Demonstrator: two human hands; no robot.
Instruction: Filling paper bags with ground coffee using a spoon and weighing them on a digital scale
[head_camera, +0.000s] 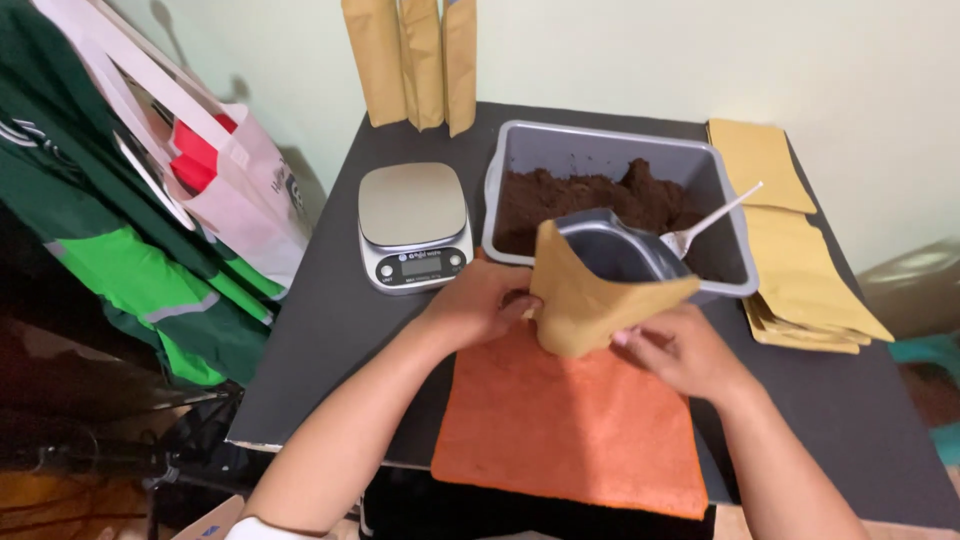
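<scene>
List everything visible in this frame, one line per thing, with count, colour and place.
Open kraft paper pouch with silver lining: one, tan, held above the cloth by both hands.
Terry cloth mat: one, orange, front of the table.
Rectangular plastic tub: one, grey, behind the pouch, holding dark brown grounds.
Spoon: one, white, resting in the tub.
Digital kitchen scale: one, silver, left of the tub.
Flat kraft pouches: a stack, tan, right of the tub.
Upright kraft pouches: three, tan, against the wall.
Table: one, black.
Tote bag: one, white and red, hanging at left.
Green garments: several, at left.
Left hand: on the pouch's left edge.
Right hand: at the pouch's lower right.
</scene>
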